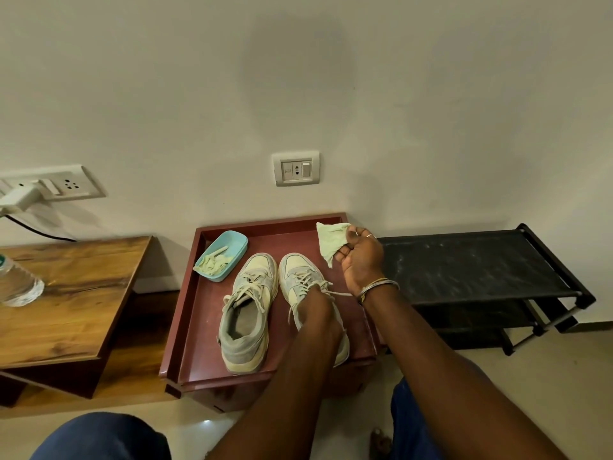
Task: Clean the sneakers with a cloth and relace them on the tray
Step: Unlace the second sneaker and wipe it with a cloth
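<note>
1. On the maroon tray [199, 327], both sneakers stand side by side with their toes to 12 o'clock. The left sneaker [248, 313] is free, and the right sneaker [298, 277] lies under the left grip [318, 310].
2. The left grip rests over that shoe's tongue and laces. Its fingers are hidden, so I cannot tell whether they pinch a lace or only press down. One lace [341, 293] trails out toward 3 o'clock.
3. The right grip [360, 257], raised at 1 o'clock over the tray's far corner, pinches a pale green cloth [331, 240] bunched between thumb and curled fingers.
4. Risk: if the shoe is only loosely steadied, a hard wipe would likely skid it into its neighbour or the tray's rim.
5. Risk: the trailing lace could snag on the bangles [378, 285] at the right wrist.
6. A blue dish [220, 255] of pale strips sits at 11 o'clock on the tray, close to the left sneaker's toe, crowding that side.
7. A black rack [481, 267] stands at 3 o'clock, a wooden surface [73, 293] with a bottle [16, 283] at 9 o'clock, and a wall socket [296, 169] at 12 o'clock.
</note>
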